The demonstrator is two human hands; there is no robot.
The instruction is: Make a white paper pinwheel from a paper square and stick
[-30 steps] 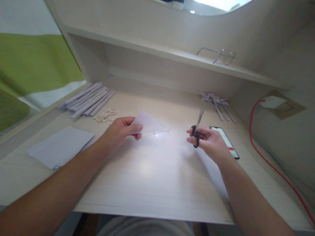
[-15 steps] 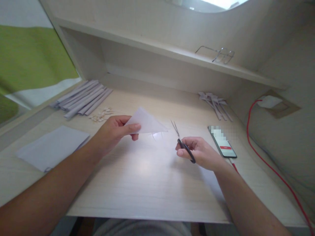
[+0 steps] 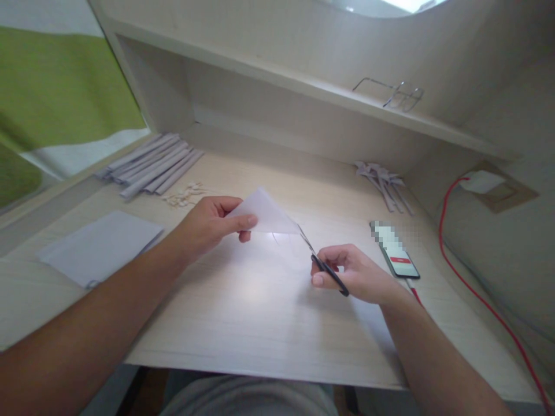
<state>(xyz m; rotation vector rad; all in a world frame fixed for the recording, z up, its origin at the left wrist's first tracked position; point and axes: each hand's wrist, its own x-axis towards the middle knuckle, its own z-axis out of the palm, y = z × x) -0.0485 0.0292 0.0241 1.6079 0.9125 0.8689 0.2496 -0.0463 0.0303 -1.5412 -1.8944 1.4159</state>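
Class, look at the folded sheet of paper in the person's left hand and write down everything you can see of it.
The folded paper is a white, thin sheet folded into a triangle, slightly translucent against the lit desk. The left hand pinches its left corner in a grip between thumb and fingers, holding it just above the desk, nearly flat, its sharp tip pointing right. The blades of the scissors, held in the right hand, meet that tip. Faint cut lines or shadows show beneath its lower edge; which cannot be told.
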